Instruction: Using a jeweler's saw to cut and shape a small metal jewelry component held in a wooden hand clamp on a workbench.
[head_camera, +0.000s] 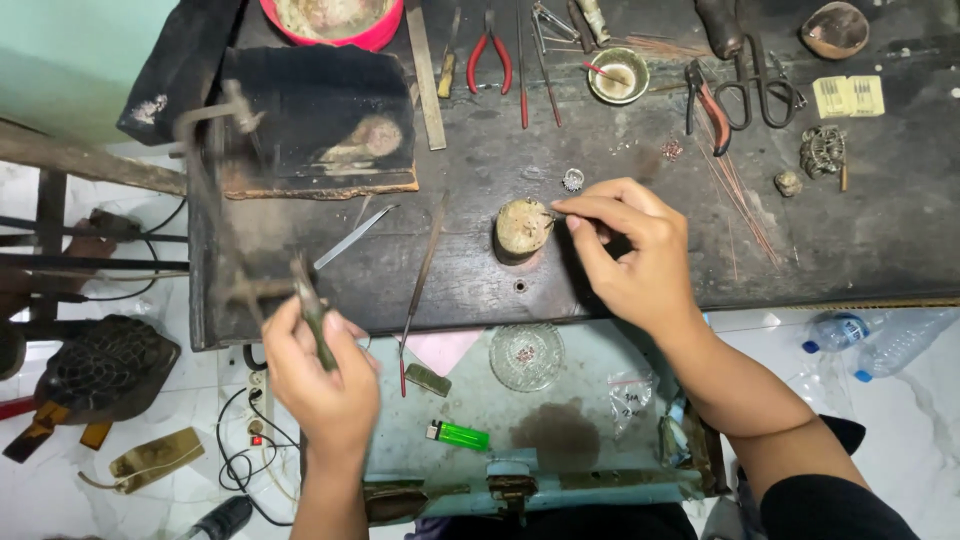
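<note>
Resting near the front edge of the dark workbench (880, 250), a small round stump-like block (522, 228) is serving as the landmark here, and it seems to be carrying a tiny workpiece on its top. The right hand (630, 255) is sitting just right of the block, pinching a thin tool (556, 213) whose tip is touching the block's upper edge; the grip is looking fine and close, probably for steady control. The left hand (325, 375) is hovering well to the block's lower left, off the bench edge, clenching around a slim torch-like tool (312, 310) that is pointing up and away. Lying left of the block are a metal file (352, 238) and a long thin rod (420, 275), leaving open room between. In front of the block, a glass dish (527, 355) and a green lighter (458, 435) are sitting in the drawer tray (580, 440).
</note>
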